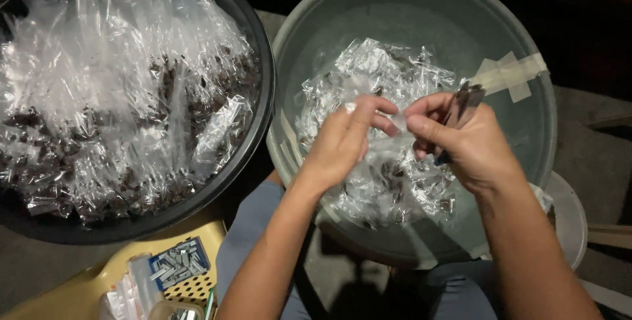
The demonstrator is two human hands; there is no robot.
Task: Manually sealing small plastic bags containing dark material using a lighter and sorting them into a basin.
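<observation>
A person's left hand (pixel 339 142) and right hand (pixel 461 139) meet over a grey tub (pixel 421 10) of small clear plastic packets (pixel 388 182), the left fingers (pixel 378 106) pinched narrow on the top of one little packet (pixel 399 122) held between the two hands, just above the heap. The right hand, closed around a dark metal stapler-like tool (pixel 466 101), also steadies the packet with its thumb. A black basin (pixel 260 63) heaped with filled clear bags (pixel 118 89) sits just beside the tub, and a yellow stool (pixel 72 293) below carries a box of staples (pixel 179 264). The risk here looks plain: thin, slippery film could slide from the pinch and spill, or the tool could catch a fingertip so close to its mouth.
</observation>
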